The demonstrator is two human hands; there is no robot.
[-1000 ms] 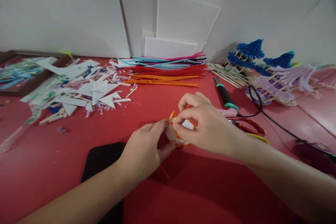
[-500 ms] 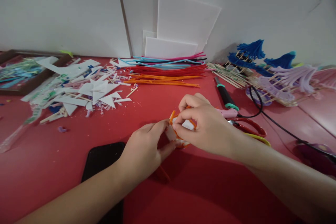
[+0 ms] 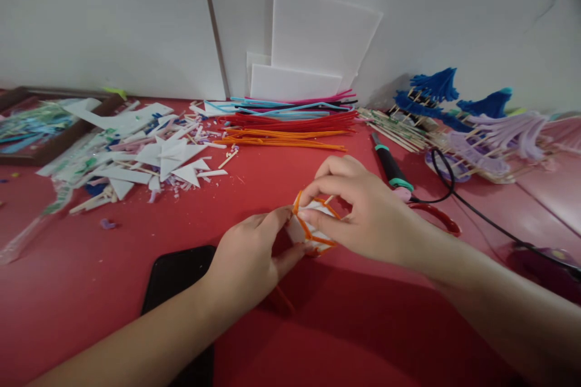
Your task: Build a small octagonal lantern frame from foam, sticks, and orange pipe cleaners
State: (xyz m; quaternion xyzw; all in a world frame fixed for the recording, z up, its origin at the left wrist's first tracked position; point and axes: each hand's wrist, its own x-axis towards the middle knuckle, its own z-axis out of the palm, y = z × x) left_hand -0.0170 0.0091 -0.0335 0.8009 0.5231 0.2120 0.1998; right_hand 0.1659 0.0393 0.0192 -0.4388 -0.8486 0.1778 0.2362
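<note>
My left hand (image 3: 256,248) grips a small white foam-board piece edged with orange pipe cleaner (image 3: 321,222) by its left side, thumb below and fingers above. The piece is held tilted, low over the red table. My right hand (image 3: 356,205) reaches across it from the right. Its thumb and forefinger are closed at the upper left corner, pinching the orange pipe cleaner (image 3: 298,198) there. A thin pale stick (image 3: 330,199) shows behind the right fingers. The far side of the piece is hidden by the right hand.
A black phone (image 3: 175,278) lies by my left forearm. Paper and foam scraps (image 3: 154,157) are heaped at left. Bundled pipe cleaners (image 3: 285,124) lie at the back. Right are a black-and-green tool (image 3: 393,163), red scissor handles (image 3: 440,217), a cable (image 3: 481,211) and small fuzzy roofs (image 3: 483,103).
My right hand has shifted slightly right and its fingers have straightened, uncovering more of the white piece and its orange edges. My left hand stays in place.
</note>
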